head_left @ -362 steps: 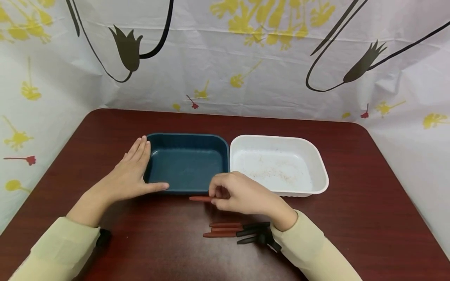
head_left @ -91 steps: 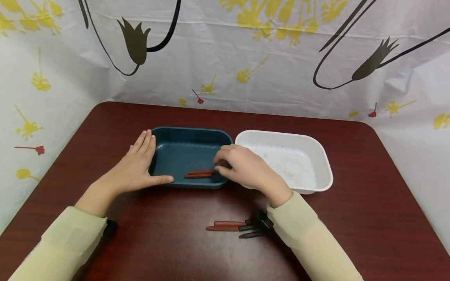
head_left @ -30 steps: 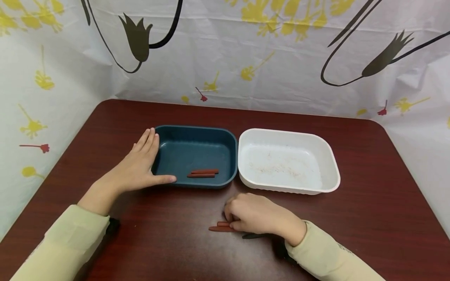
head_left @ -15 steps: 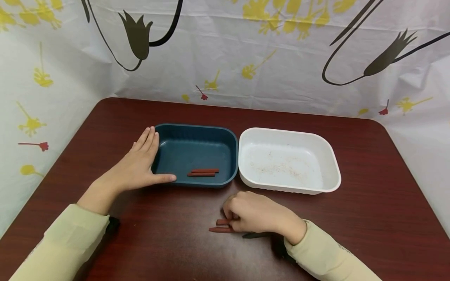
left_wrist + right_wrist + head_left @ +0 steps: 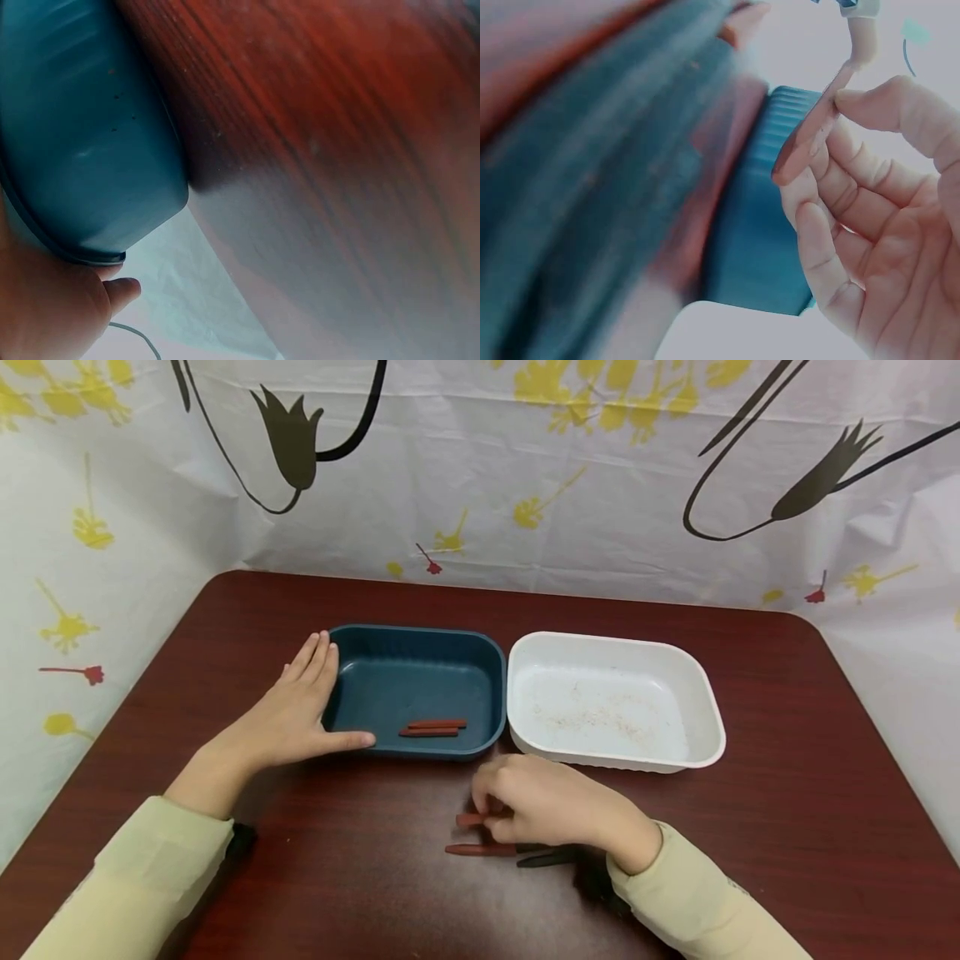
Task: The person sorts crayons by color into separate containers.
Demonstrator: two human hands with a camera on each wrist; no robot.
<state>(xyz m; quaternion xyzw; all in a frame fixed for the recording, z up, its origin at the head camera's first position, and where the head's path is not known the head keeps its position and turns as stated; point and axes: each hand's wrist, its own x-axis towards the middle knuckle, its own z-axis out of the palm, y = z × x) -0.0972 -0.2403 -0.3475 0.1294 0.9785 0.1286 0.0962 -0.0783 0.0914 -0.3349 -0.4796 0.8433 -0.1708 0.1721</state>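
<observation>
A thin reddish-brown stick (image 5: pixel 471 819) is pinched in the right hand (image 5: pixel 555 810), just off the dark red table (image 5: pixel 787 827) near the front edge of the teal tray (image 5: pixel 491 693). In the right wrist view the same stick (image 5: pixel 810 131) can be seen caught between thumb and fingertips (image 5: pixel 877 101), with most of its length poking out free.

It looks like something light, stiff and narrow, maybe a crayon or wax stick, though that can't really be told for sure. Little force should be needed. A thing this slim is probably best taken near the middle, since a grip at one end lets it swivel or slip, and a waxy surface might be a bit slick. If it is wax, it could snap when squeezed or bent hard.

One more red stick (image 5: pixel 480 850) is left lying on the table just near of the hand, with some black sticks (image 5: pixel 543 858) partly hidden under the wrist. Two red sticks (image 5: pixel 433 728) are already lying side by side inside the teal tray, toward its near wall.

The left hand (image 5: pixel 288 718) is laid flat with straight fingers against the tray's left wall and the thumb along its near rim, nothing clasped. The white tray (image 5: pixel 712 727) sits just right of the teal one, only specks in it.
</observation>
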